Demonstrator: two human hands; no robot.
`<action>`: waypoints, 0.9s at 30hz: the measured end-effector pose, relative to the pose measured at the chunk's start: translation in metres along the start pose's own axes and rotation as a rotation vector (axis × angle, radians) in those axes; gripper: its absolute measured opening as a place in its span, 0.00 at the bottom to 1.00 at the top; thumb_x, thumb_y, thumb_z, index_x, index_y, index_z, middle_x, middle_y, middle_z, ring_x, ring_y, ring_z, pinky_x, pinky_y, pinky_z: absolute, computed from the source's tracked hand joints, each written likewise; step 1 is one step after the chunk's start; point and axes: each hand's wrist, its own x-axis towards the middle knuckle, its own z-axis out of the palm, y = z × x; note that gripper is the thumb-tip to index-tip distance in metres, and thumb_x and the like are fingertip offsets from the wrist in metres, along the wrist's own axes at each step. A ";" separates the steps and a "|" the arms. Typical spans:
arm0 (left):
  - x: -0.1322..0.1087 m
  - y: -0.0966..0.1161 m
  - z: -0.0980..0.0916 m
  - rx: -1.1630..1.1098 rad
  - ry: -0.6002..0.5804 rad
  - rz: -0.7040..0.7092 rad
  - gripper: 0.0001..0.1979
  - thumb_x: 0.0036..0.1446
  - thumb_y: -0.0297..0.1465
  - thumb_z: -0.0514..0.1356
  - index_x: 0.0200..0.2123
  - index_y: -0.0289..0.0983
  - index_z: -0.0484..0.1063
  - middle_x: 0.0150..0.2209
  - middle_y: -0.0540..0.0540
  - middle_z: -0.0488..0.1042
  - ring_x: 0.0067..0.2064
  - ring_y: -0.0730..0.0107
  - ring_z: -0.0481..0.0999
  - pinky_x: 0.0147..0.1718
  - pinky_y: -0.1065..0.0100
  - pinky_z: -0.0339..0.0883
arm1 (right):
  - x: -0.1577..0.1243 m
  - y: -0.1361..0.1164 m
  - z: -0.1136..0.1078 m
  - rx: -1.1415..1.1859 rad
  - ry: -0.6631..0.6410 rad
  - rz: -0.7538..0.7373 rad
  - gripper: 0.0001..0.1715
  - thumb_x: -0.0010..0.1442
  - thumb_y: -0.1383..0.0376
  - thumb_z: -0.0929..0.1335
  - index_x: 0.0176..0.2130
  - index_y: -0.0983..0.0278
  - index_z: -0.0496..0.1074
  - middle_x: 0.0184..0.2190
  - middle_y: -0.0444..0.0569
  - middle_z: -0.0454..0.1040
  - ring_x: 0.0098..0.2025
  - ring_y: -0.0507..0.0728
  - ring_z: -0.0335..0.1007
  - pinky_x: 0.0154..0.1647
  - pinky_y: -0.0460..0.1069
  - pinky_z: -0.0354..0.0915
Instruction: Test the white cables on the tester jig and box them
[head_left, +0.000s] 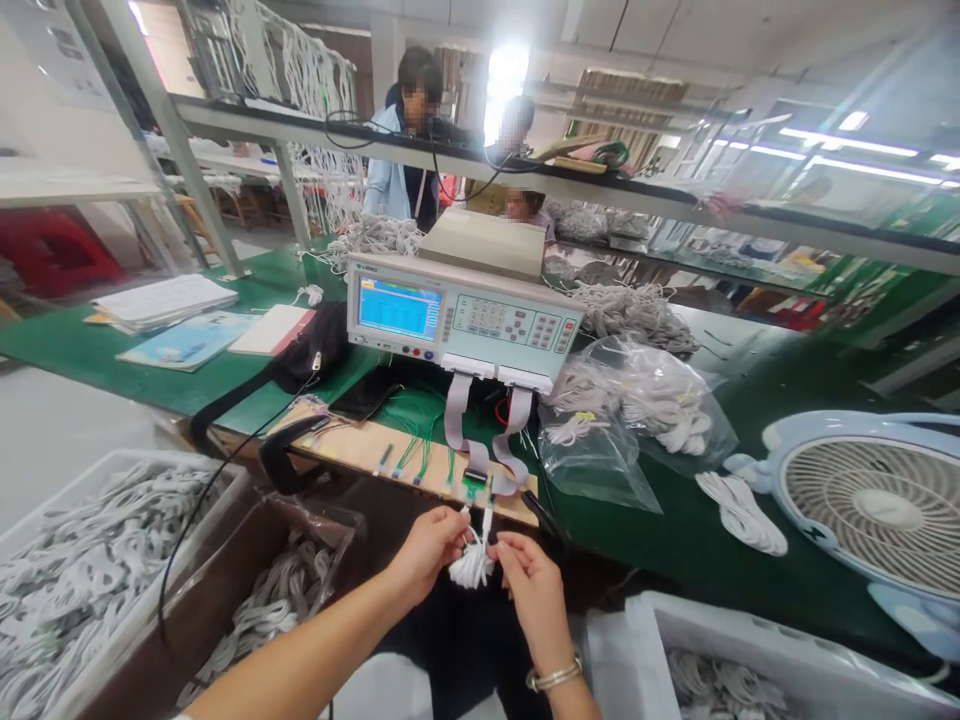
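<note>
Tester (465,325) and ribbon cables (456,415) block ahead, bagged cables (630,420) crowd beside right hand (529,580), green bench (675,545) seemingly bare before fan (877,505).

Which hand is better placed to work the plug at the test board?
Probably left: the left hand pinches the plug by the test board, while the right hand grips the white cable bundle lower down.

L hand (431,545): bare, short nails.
L forearm (315,650): bare as far as frame shows.
R hand (534,585): bare too.
R wrist: thin silver-tone bangle (553,677), shiny metal, sits loose.
Lap: dark fabric, prob. blk trousers (465,640).
</note>
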 end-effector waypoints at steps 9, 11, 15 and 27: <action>0.002 0.000 -0.001 0.016 0.003 -0.028 0.13 0.39 0.36 0.61 0.20 0.34 0.62 0.19 0.52 0.66 0.18 0.84 0.59 0.18 0.78 0.52 | 0.003 0.006 0.002 0.065 -0.004 0.018 0.19 0.45 0.56 0.68 0.33 0.67 0.71 0.17 0.45 0.71 0.17 0.51 0.62 0.13 0.43 0.54; 0.002 -0.001 0.000 0.000 0.014 -0.022 0.14 0.39 0.37 0.62 0.20 0.33 0.62 0.20 0.52 0.66 0.18 0.85 0.59 0.18 0.79 0.52 | 0.003 0.007 0.002 0.071 0.000 0.024 0.19 0.45 0.56 0.68 0.33 0.67 0.70 0.17 0.46 0.71 0.17 0.50 0.61 0.13 0.43 0.53; 0.001 0.001 0.000 0.012 0.006 -0.047 0.13 0.39 0.36 0.62 0.20 0.33 0.63 0.20 0.51 0.67 0.18 0.85 0.59 0.18 0.79 0.52 | 0.003 0.007 0.001 0.081 -0.004 0.017 0.17 0.46 0.57 0.68 0.33 0.67 0.70 0.18 0.45 0.71 0.17 0.50 0.60 0.14 0.42 0.53; 0.002 -0.015 0.006 -0.118 0.053 0.091 0.14 0.40 0.38 0.62 0.21 0.32 0.66 0.18 0.53 0.64 0.18 0.84 0.59 0.20 0.77 0.53 | 0.002 0.005 0.003 0.152 0.032 0.067 0.16 0.47 0.60 0.68 0.35 0.67 0.69 0.26 0.48 0.74 0.19 0.48 0.59 0.16 0.42 0.54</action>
